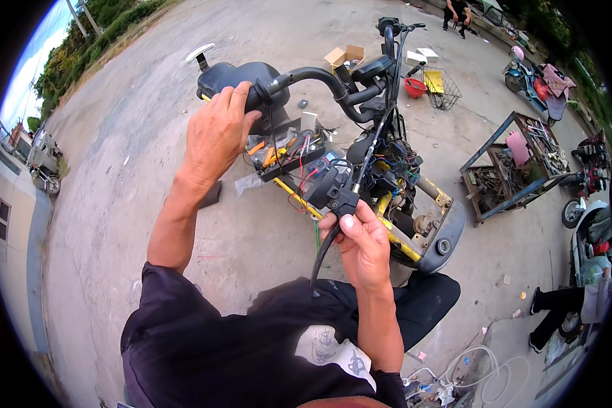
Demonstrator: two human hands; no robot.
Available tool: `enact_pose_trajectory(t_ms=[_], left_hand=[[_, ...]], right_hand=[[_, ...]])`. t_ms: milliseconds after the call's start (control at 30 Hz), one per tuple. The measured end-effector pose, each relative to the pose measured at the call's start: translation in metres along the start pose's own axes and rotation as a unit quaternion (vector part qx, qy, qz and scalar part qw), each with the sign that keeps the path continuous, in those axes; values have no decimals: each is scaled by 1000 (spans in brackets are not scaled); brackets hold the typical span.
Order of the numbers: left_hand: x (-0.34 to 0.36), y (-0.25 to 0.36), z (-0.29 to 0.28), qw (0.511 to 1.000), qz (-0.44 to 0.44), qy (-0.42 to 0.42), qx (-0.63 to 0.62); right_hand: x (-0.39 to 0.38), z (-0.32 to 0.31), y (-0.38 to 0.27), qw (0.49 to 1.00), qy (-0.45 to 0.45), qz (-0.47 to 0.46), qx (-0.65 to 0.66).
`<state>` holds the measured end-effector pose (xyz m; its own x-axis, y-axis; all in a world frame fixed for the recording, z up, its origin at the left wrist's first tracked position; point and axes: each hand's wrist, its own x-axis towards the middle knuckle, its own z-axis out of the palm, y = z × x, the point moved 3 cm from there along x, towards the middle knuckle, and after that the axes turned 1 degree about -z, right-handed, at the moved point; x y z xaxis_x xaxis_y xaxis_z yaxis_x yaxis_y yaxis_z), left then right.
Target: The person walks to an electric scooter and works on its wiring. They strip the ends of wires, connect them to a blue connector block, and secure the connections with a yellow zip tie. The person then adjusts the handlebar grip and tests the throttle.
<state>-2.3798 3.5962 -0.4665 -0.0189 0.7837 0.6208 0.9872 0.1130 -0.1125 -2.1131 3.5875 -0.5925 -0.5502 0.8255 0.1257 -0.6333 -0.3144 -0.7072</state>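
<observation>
A partly stripped electric scooter stands in front of me, its wiring (394, 166) exposed. My left hand (214, 139) is wrapped round the black grip (257, 96) at the left end of the handlebar (313, 73). Lower down, my right hand (364, 245) pinches a black brake lever (321, 262) near its bracket (343, 201). A cable (368, 160) runs from that bracket up toward the handlebar. The lever is off the bar and points down toward my lap. Behind it, the yellow frame (404, 250) shows beside the grey front bodywork (450, 241).
A tool tray (268, 175) and a multimeter (328, 162) sit beyond the lever. The black seat (228, 78) is at the left. Farther off are a cardboard box (335, 57), a red bowl (415, 88), a wire basket (445, 99) and a metal tool cart (523, 194). Other people are at the right.
</observation>
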Motion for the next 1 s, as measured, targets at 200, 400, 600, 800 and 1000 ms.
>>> enact_pose_trajectory(t_ms=[200, 400, 600, 800, 1000], left_hand=[[31, -6, -5, 971, -78, -215, -68], [36, -33, 1, 922, -40, -182, -340], [67, -31, -1, 842, 7, -296, -451], [84, -34, 30, 771, -43, -410, -485], [81, -31, 22, 778, -74, -378, -497]], right_hand=[[21, 14, -5, 1000, -8, -8, -7], [83, 51, -17, 999, -11, -36, -18], [137, 68, -10, 994, -16, -21, -102], [152, 74, -14, 984, -27, 1, -175], [156, 74, -20, 978, -43, 28, -204]])
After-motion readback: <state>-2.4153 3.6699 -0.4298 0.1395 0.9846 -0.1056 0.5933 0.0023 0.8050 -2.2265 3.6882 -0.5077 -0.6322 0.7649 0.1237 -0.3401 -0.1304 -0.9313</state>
